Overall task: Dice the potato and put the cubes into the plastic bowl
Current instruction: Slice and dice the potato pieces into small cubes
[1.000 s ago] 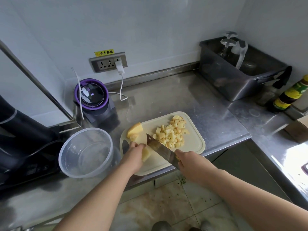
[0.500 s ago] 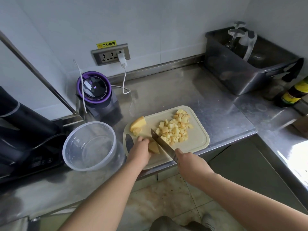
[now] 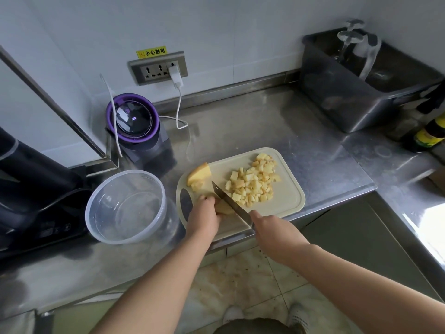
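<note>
A pale cutting board (image 3: 287,203) lies at the counter's front edge. On it, my left hand (image 3: 203,218) holds down a potato piece (image 3: 225,209) with curled fingers. My right hand (image 3: 277,233) grips the handle of a knife (image 3: 228,202), whose blade lies right beside that piece, tip pointing away from me. A pile of potato cubes (image 3: 252,183) sits on the board's middle and far part. A larger uncut potato chunk (image 3: 199,175) rests at the board's far left corner. The clear plastic bowl (image 3: 125,206) stands empty just left of the board.
A purple-rimmed appliance (image 3: 134,124) with a white cable stands behind the bowl. A black appliance (image 3: 31,196) fills the left. A dark plastic bin (image 3: 356,92) sits at the back right, with a dark bottle (image 3: 428,135) beside it. The counter turns along the right side.
The view has shifted slightly. The knife blade has moved a little along the potato piece under my left hand; both hands stay in place on the board.
</note>
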Demonstrator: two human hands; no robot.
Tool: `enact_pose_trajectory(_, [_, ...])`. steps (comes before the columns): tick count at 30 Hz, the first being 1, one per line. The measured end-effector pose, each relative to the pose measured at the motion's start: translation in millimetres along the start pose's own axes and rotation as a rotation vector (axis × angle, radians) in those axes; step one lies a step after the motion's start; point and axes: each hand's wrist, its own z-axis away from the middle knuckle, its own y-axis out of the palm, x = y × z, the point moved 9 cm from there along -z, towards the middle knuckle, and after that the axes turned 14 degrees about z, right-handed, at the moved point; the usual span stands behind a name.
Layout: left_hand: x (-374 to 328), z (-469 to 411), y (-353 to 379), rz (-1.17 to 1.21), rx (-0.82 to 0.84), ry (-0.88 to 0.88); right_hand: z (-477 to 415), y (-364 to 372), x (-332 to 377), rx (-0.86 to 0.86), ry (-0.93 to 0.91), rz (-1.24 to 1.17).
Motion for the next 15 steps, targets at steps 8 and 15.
enact_pose_trajectory(8, [8, 4, -8, 0.265, -0.011, -0.093, 12, -15, -4, -0.076, 0.015, 0.034])
enact_pose_trajectory(15, [8, 6, -11, 0.321, -0.055, -0.127, 23, -13, 4, -0.031, 0.000, 0.083])
